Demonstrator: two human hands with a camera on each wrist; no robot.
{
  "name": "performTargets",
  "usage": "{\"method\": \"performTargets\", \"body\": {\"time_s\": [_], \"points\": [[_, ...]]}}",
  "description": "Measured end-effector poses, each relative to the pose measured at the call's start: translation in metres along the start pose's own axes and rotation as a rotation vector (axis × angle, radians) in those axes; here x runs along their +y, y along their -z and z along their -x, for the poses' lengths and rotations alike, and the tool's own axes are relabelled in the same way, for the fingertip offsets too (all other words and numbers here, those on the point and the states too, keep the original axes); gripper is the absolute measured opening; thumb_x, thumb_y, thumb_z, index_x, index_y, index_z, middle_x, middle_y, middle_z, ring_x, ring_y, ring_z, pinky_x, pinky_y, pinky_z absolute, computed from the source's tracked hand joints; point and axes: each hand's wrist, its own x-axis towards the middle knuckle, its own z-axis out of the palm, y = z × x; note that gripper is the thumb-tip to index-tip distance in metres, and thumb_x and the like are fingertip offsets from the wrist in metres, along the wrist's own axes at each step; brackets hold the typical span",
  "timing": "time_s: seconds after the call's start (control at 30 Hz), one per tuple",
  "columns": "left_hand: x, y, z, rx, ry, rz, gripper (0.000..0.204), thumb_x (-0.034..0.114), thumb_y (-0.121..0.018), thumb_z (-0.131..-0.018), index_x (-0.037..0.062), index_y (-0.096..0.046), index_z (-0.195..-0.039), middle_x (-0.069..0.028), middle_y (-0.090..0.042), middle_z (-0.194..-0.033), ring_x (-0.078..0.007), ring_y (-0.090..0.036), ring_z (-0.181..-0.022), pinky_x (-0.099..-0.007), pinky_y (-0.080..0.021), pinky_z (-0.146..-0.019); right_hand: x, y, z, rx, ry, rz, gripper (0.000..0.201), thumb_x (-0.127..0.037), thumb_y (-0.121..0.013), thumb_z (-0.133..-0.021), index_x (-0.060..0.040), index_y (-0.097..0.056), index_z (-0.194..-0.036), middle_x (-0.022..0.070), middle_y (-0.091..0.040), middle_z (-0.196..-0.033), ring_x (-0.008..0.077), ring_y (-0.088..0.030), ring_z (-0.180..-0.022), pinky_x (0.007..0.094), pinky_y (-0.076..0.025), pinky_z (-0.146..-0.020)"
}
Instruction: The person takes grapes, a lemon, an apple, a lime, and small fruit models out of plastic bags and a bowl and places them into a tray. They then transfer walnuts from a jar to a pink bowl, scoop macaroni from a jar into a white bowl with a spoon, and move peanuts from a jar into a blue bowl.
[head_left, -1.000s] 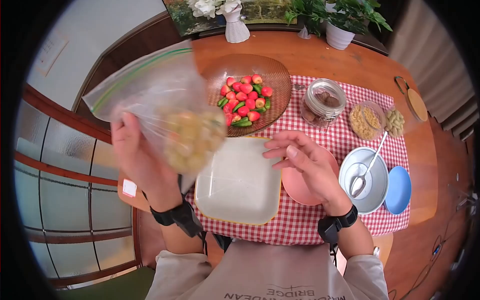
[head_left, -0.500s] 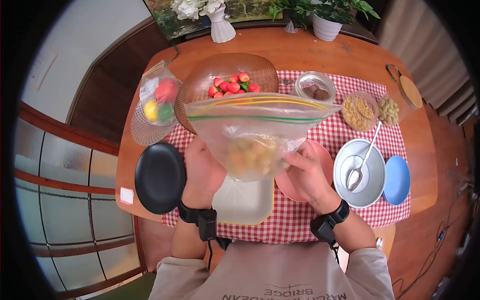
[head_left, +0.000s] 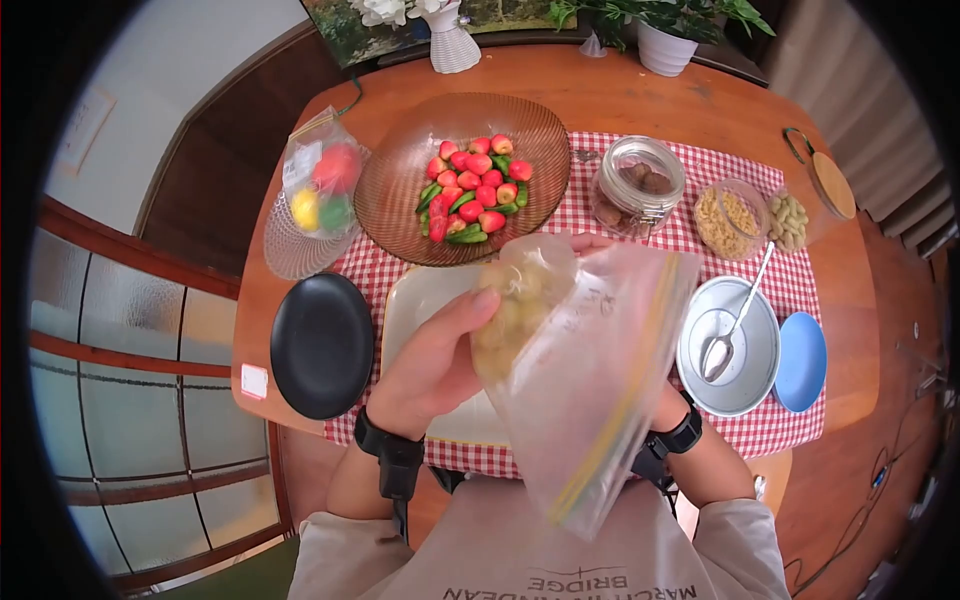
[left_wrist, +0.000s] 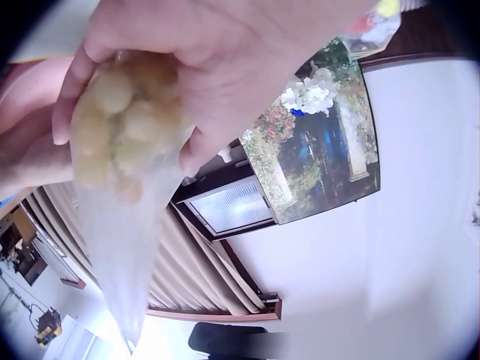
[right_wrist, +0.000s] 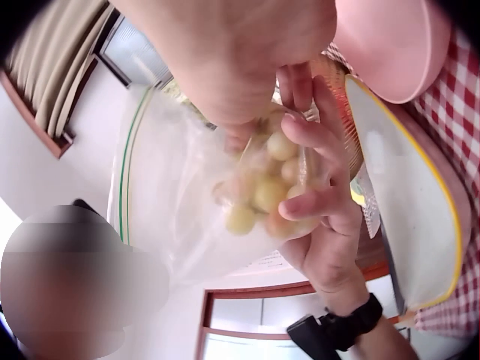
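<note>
Currently: bag of pale fruit in hand, above the tray

Head view: The left hand [head_left: 435,355] grips the filled end of a clear zip bag [head_left: 600,370], thumb laid over a clump of pale, round, grape-like fruit [head_left: 525,285]. Bag is aloft, partly over a white tray [head_left: 405,305] with a yellow rim; its zip end slants down toward the person's shirt. The right hand [head_left: 592,243] is mostly behind the bag, fingertips showing past its far edge. Beyond: brown glass bowl [head_left: 395,190] holding red fruit [head_left: 490,175] and green peppers [head_left: 465,236]. Left of tray, a black plate [head_left: 322,345]; right, a metal bowl [head_left: 745,375] with a spoon [head_left: 718,358] leaning in it, blue plate [head_left: 800,362] just beside. Clasp-lid jar [head_left: 640,195] farther back, on the checked cloth.

Left wrist view: Left hand large at top, fingers and thumb bent around the fruit, film trailing below. Right hand comes in from the side, against the bag. White flowers [left_wrist: 311,94] show in the background.

Right wrist view: Left hand's fingers curl over the fruit. Right hand touches the bag from above; whether its fingers close on the film, cannot tell. Tray tilted in frame, pink plate [right_wrist: 394,56] near its corner.
</note>
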Motion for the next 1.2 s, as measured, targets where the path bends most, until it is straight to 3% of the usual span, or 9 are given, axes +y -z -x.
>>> {"method": "performTargets", "body": {"time_s": [0.07,0.2,0.27,0.47,0.63,0.7,0.8,0.93,1.2], "points": [[0.000,0.004,0.001,0.239,-0.009,-0.052,0.056,0.029,-0.061,-0.101,0.0023,-0.045,-0.148,-0.0122,-0.060,-0.140,-0.0235,-0.060,-0.125,-0.0398,-0.047,-0.109,-0.004,-0.005,0.001,0.079,-0.122,0.082,0.033,-0.004,-0.068,-0.094,-0.0046,-0.058,-0.126,0.0099,-0.048,-0.139,0.0183,-0.058,-0.114,0.0333,-0.053,-0.094],[0.021,-0.004,0.035,0.061,-0.098,0.240,0.056,0.030,-0.062,-0.101,0.0014,-0.047,-0.146,-0.0122,-0.063,-0.136,-0.0234,-0.063,-0.121,-0.0400,-0.050,-0.106,-0.015,-0.017,-0.010,0.122,-0.051,0.178,0.011,-0.005,-0.065,-0.098,-0.0003,-0.064,-0.107,0.0083,-0.056,-0.127,0.0107,-0.059,-0.108,0.0272,-0.051,-0.091],[0.028,-0.006,0.050,0.377,-0.494,-0.164,0.055,0.029,-0.063,-0.100,0.0009,-0.047,-0.145,-0.0118,-0.063,-0.135,-0.0230,-0.063,-0.120,-0.0387,-0.051,-0.104,-0.015,-0.015,-0.010,0.131,-0.043,0.191,0.010,-0.004,-0.065,-0.098,-0.0005,-0.064,-0.107,0.0080,-0.057,-0.126,0.0110,-0.059,-0.108,0.0273,-0.051,-0.090],[0.050,0.015,0.062,0.583,-0.930,-0.944,0.059,0.030,-0.068,-0.097,0.0003,-0.047,-0.144,-0.0090,-0.060,-0.131,-0.0202,-0.059,-0.120,-0.0341,-0.046,-0.105,-0.015,-0.013,-0.008,0.145,-0.052,0.203,0.009,-0.004,-0.064,-0.098,-0.0022,-0.064,-0.106,0.0070,-0.057,-0.128,0.0110,-0.057,-0.108,0.0273,-0.047,-0.092],[0.048,0.031,0.058,0.528,-0.991,-1.143,0.062,0.029,-0.074,-0.092,-0.0003,-0.049,-0.141,-0.0061,-0.060,-0.129,-0.0175,-0.058,-0.119,-0.0330,-0.044,-0.106,-0.013,-0.011,-0.007,0.136,-0.058,0.187,0.009,-0.004,-0.063,-0.098,-0.0019,-0.064,-0.107,0.0068,-0.057,-0.128,0.0108,-0.057,-0.108,0.0274,-0.047,-0.093],[0.050,0.031,0.059,0.364,-0.944,-1.214,0.055,0.025,-0.079,-0.088,-0.0006,-0.058,-0.132,-0.0085,-0.064,-0.125,-0.0196,-0.060,-0.117,-0.0336,-0.045,-0.104,-0.014,-0.011,-0.006,0.132,-0.068,0.176,0.008,-0.003,-0.063,-0.098,-0.0017,-0.064,-0.106,0.0067,-0.057,-0.127,0.0109,-0.057,-0.108,0.0276,-0.047,-0.093],[0.055,0.020,0.055,0.440,-0.917,-1.558,0.042,0.020,-0.080,-0.085,-0.0007,-0.068,-0.119,-0.0113,-0.068,-0.121,-0.0230,-0.064,-0.112,-0.0337,-0.048,-0.100,-0.015,-0.013,-0.005,0.119,-0.067,0.168,0.008,-0.003,-0.062,-0.098,-0.0012,-0.063,-0.106,0.0069,-0.057,-0.126,0.0113,-0.058,-0.107,0.0280,-0.047,-0.094],[0.050,0.006,0.054,0.564,-0.816,-1.629,0.026,0.013,-0.077,-0.085,-0.0006,-0.074,-0.108,-0.0114,-0.071,-0.117,-0.0253,-0.066,-0.107,-0.0338,-0.050,-0.097,-0.013,-0.012,-0.005,0.120,-0.091,0.170,0.008,-0.002,-0.062,-0.098,-0.0007,-0.063,-0.106,0.0072,-0.058,-0.125,0.0119,-0.059,-0.106,0.0281,-0.047,-0.094],[0.055,0.001,0.056,0.544,-0.915,-1.628,0.016,0.008,-0.072,-0.090,-0.0014,-0.076,-0.102,-0.0092,-0.072,-0.111,-0.0221,-0.065,-0.097,-0.0311,-0.050,-0.087,-0.011,-0.011,-0.006,0.112,-0.094,0.213,0.007,-0.001,-0.062,-0.098,-0.0005,-0.063,-0.105,0.0071,-0.059,-0.123,0.0119,-0.059,-0.105,0.0278,-0.048,-0.094]]}}
